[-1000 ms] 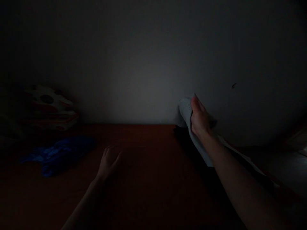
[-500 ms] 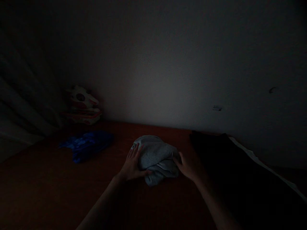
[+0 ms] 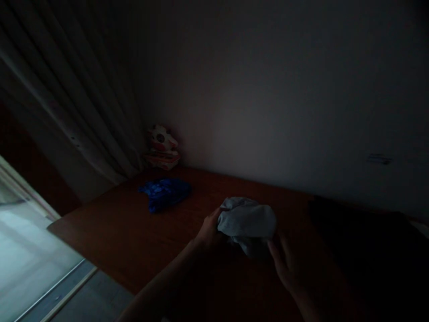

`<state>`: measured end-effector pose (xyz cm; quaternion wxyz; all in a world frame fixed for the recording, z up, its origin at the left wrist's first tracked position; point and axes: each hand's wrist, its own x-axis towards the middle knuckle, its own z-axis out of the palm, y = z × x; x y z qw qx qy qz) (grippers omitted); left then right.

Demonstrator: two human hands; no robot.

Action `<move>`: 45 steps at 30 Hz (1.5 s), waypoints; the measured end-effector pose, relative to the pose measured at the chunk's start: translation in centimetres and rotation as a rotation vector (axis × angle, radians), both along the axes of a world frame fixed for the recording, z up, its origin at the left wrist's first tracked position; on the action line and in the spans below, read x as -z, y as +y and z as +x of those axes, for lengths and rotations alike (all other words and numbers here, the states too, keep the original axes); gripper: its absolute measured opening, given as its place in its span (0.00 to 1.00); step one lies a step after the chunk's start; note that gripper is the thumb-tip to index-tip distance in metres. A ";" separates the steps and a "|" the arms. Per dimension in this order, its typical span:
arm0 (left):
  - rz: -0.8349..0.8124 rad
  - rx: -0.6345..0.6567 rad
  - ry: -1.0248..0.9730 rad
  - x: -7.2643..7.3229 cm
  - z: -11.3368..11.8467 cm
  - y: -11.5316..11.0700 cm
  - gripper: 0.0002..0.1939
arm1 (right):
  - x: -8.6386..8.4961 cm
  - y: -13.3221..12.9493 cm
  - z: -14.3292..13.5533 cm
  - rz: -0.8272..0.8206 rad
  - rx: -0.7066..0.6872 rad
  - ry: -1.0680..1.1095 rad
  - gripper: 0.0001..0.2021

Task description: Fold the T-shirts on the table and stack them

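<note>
A bundled grey cloth (image 3: 248,220), probably a garment though its kind does not show, is at the middle of the brown wooden tabletop (image 3: 110,232). My left hand (image 3: 212,229) grips its left side, with the fingertips hidden behind the fabric. On the lower right of the bundle, my right hand (image 3: 283,259) has its fingers stretched out and apart, close against the cloth's edge. Dim light and blur hide whether they touch it.
A crumpled blue cloth or bag (image 3: 166,192) lies to the left. Behind it a white and red figure (image 3: 162,145) stands by the curtain (image 3: 83,103) and wall. Black fabric (image 3: 368,250) covers the right side. The table's left edge drops to a pale floor (image 3: 30,250).
My view has swung left, bringing the table's left edge and floor into sight. The grey cloth looks more rounded and bunched. My right hand has loosened from its pinch on the cloth.
</note>
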<state>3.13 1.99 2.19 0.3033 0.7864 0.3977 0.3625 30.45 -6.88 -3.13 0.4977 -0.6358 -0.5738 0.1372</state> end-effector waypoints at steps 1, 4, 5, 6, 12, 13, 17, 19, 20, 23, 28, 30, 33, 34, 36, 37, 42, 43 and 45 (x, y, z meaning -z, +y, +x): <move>0.023 -0.040 -0.069 -0.8 -0.6 0.3 0.31 | 0.4 0.2 0.2 0.012 0.041 0.075 0.24; 0.159 -0.199 -0.239 -4.3 -3.5 1.9 0.30 | 1.3 1.0 0.5 0.027 0.076 0.251 0.26; 0.219 -0.269 -0.272 -5.7 -4.7 2.5 0.29 | 1.5 1.3 0.6 0.026 0.082 0.284 0.27; 0.278 -0.340 -0.288 -7.3 -6.0 3.2 0.29 | 1.6 1.4 0.6 0.018 0.083 0.301 0.28; 0.553 -0.630 -0.029 -13.2 -13.3 6.9 0.39 | 1.9 1.6 0.8 -0.051 0.014 0.231 0.26; 0.549 -0.637 0.058 -13.0 -14.1 7.3 0.42 | 1.9 1.6 0.7 -0.057 0.008 0.220 0.25; 0.339 -0.695 0.427 -8.1 -14.2 7.7 0.41 | 1.2 0.8 0.1 -0.054 0.033 0.206 0.24; 0.249 -0.672 0.592 -4.5 -12.7 6.9 0.32 | 0.3 -0.1 0.2 -0.064 0.022 0.183 0.23; 0.260 -0.621 0.655 -2.8 -11.7 6.3 0.29 | -0.3 -0.6 0.5 -0.082 -0.009 0.158 0.22; 0.365 -0.534 0.751 0.4 -8.5 4.5 0.23 | -2.6 -2.4 2.8 -0.211 -0.147 0.016 0.19; 0.394 -0.291 0.687 0.4 -2.5 3.3 0.19 | -6.5 -4.3 11.0 -0.486 0.133 -0.378 0.17; 0.301 -0.096 0.546 0.2 0.1 3.1 0.18 | -7.4 -4.9 14.6 -0.654 0.407 -0.500 0.19; 0.214 0.020 0.376 1.0 2.8 2.5 0.16 | -7.9 -6.0 19.0 -0.858 0.698 -0.522 0.28; 0.205 0.028 0.349 1.4 3.3 2.4 0.16 | -7.8 -6.5 20.0 -0.898 0.744 -0.503 0.30; 0.189 0.051 0.305 2.2 3.5 2.1 0.15 | -7.4 -7.4 21.5 -0.967 0.774 -0.474 0.29; 0.176 0.070 0.285 2.4 3.4 2.0 0.14 | -7.2 -7.8 22.0 -0.985 0.761 -0.465 0.26; 0.126 0.099 0.227 2.1 2.9 1.7 0.13 | -7.0 -8.7 22.9 -0.964 0.702 -0.435 0.17; 0.123 0.108 0.222 2.0 2.9 1.7 0.13 | -7.2 -8.7 22.8 -0.942 0.712 -0.430 0.17; 0.118 0.126 0.222 1.9 2.9 1.6 0.13 | -8.1 -8.4 22.4 -0.869 0.747 -0.424 0.17</move>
